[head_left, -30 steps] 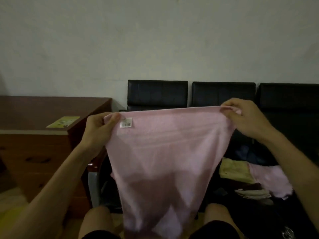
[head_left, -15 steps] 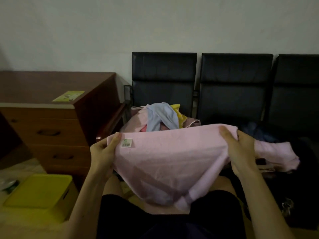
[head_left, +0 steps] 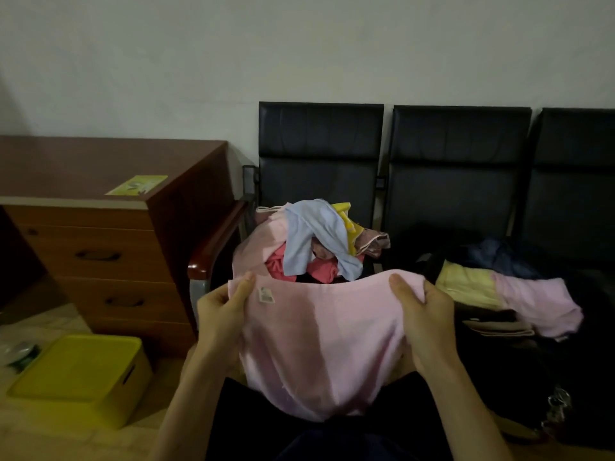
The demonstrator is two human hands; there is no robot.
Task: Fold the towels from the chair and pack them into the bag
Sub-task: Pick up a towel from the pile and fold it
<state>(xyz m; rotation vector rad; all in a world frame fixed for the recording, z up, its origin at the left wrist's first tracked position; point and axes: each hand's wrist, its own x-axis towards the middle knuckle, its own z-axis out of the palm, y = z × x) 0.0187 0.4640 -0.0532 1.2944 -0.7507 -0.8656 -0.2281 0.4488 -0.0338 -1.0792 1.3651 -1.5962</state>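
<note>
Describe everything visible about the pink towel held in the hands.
The pink towel looks like soft terry cloth, with a small white tag near its upper left corner. The left hand and right hand pinch its top edge; it sags between them and drapes down onto the person's lap.

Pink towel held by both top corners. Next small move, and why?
Probably bring the left hand across to the right hand, halving the pink towel: each hand pinches a top corner, and the cloth hangs spread wide over the lap.
</note>
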